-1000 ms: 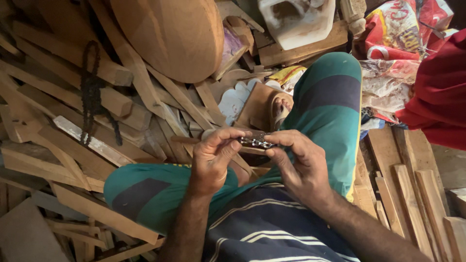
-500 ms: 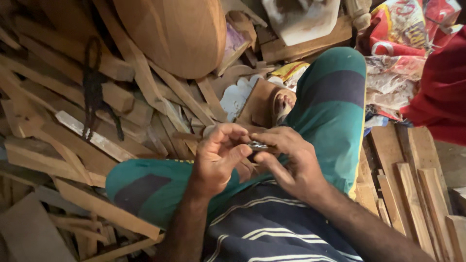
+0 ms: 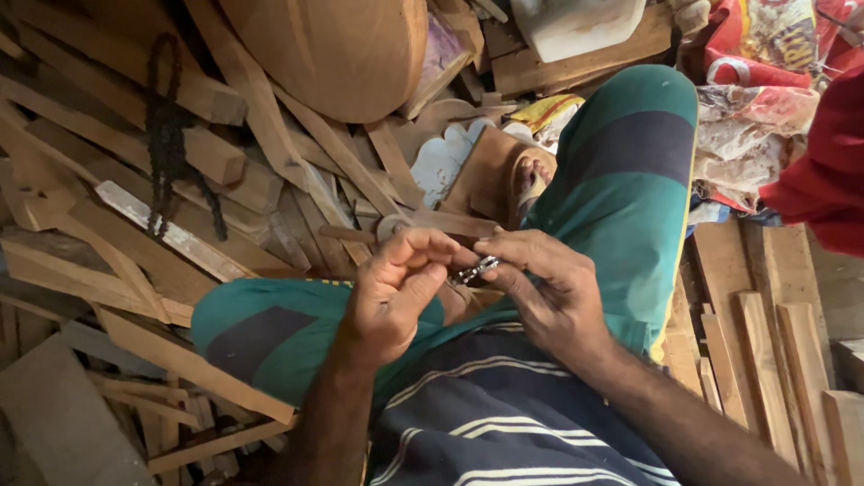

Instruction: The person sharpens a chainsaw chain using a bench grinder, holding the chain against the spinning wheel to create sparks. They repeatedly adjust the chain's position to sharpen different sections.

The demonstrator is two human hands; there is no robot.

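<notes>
Hands shifted lower, left hand (image 3: 391, 297), right hand (image 3: 544, 288) pinching metal piece (image 3: 474, 269)

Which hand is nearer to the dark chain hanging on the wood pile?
Left. The left hand lies on the side of the dark chain, with loose slats between them. The right hand is farther off, beyond the left.

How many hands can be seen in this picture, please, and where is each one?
2. The left hand is at centre, over the green striped cloth; the right hand is just beside it. Both pinch a small metal object between their fingertips. No other hands show.
</notes>
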